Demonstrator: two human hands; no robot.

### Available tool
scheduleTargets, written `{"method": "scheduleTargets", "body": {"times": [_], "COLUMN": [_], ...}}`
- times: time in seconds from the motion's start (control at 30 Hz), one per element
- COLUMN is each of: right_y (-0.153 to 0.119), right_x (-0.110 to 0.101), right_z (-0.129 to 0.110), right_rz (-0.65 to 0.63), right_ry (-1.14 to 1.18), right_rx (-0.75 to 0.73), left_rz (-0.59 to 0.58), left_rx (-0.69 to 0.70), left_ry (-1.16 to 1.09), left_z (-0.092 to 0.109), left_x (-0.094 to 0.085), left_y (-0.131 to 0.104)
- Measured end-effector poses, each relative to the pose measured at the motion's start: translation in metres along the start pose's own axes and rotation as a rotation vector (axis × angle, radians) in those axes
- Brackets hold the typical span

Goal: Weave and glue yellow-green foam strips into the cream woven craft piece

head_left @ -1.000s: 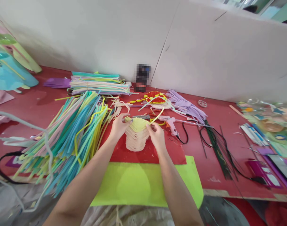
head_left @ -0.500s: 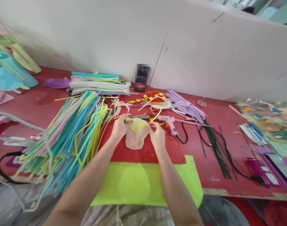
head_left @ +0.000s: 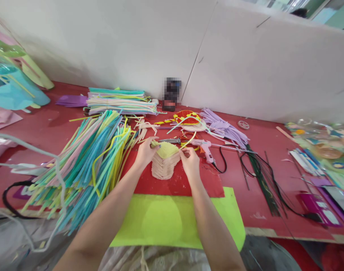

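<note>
A layered piece made of pipe cleaners (head_left: 163,169), pale yellow at the top and beige below, lies on the red mat between my hands. My left hand (head_left: 145,154) is closed on its upper left corner, thumb and fingers pinched together. At its right edge, my right hand (head_left: 190,162) pinches a pale yellow pipe cleaner (head_left: 189,140), whose free end sticks up and to the right. Just behind the piece lie grey-bladed scissors (head_left: 170,141). A pink glue gun (head_left: 204,147) rests to the right of them.
Loose pastel pipe cleaners (head_left: 87,154) fan out on the left, with a bundled stack (head_left: 121,101) behind. Lilac pipe cleaners (head_left: 224,124) lie at the back right. A red and yellow piece (head_left: 186,117) sits near the wall. Black cable (head_left: 276,188) runs across the right side.
The view has shifted slightly, so everything appears a little further right. Both hands keep their pinch on the piece and the yellow strand, with hardly any movement.
</note>
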State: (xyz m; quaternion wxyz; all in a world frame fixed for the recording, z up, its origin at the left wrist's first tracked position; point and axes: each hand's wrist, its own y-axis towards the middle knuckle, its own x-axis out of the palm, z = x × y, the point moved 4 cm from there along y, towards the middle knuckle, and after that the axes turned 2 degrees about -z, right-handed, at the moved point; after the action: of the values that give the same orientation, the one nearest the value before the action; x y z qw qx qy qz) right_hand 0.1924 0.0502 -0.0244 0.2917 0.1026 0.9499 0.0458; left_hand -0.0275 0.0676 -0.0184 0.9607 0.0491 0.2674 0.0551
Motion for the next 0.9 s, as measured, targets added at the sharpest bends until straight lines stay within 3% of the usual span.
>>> {"method": "scheduleTargets", "body": {"times": [0.33, 0.53, 0.73, 0.9], "right_y": [-0.001, -0.002, -0.001, 0.001], "right_x": [-0.001, -0.003, -0.004, -0.007], "right_z": [-0.003, -0.004, -0.004, -0.001], "right_rz": [-0.012, 0.008, 0.026, 0.062], "right_ry": [-0.037, -0.074, -0.085, -0.069], "right_rx": [0.001, -0.02, -0.022, -0.001], "left_rz": [0.013, 0.119, -0.01, -0.12], "left_rx": [0.029, 0.105, 0.171, 0.204], "left_ry": [0.061, 0.21, 0.368, 0.473], "left_z": [0.003, 0.024, 0.055, 0.06], "left_x": [0.001, -0.009, -0.019, -0.042], "left_y": [0.001, -0.009, -0.034, -0.042]}}
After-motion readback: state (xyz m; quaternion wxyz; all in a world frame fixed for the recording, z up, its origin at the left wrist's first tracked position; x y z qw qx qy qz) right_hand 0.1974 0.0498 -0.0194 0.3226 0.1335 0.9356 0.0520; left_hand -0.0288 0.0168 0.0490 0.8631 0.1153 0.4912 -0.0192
